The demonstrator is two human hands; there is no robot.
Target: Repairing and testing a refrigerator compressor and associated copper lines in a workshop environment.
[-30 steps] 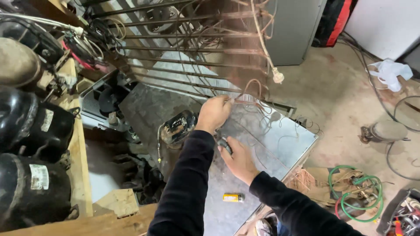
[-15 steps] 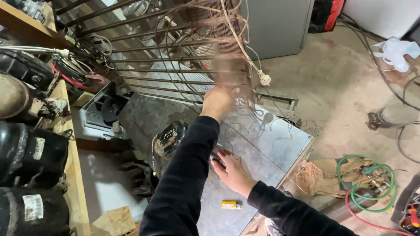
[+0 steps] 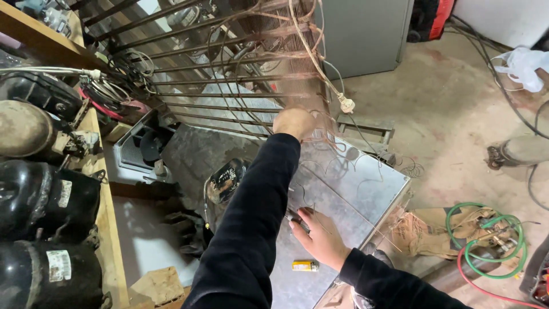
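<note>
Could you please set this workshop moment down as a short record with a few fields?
Left hand: left hand raised, gripping the thin coppery tubing of a wire condenser grid
Right hand: right hand lower down, holding a small dark tool over the grey metal cabinet
On the cabinet: small yellow lighter-like item
Left side: black compressors on a wooden shelf
Floor, right: green hose coiled beside a red hose

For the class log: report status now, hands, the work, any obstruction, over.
Left hand gripping the wire condenser grid. Right hand flat on the metal sheet, dark tool beneath. Loose copper wires tangled around the grip point.
</note>
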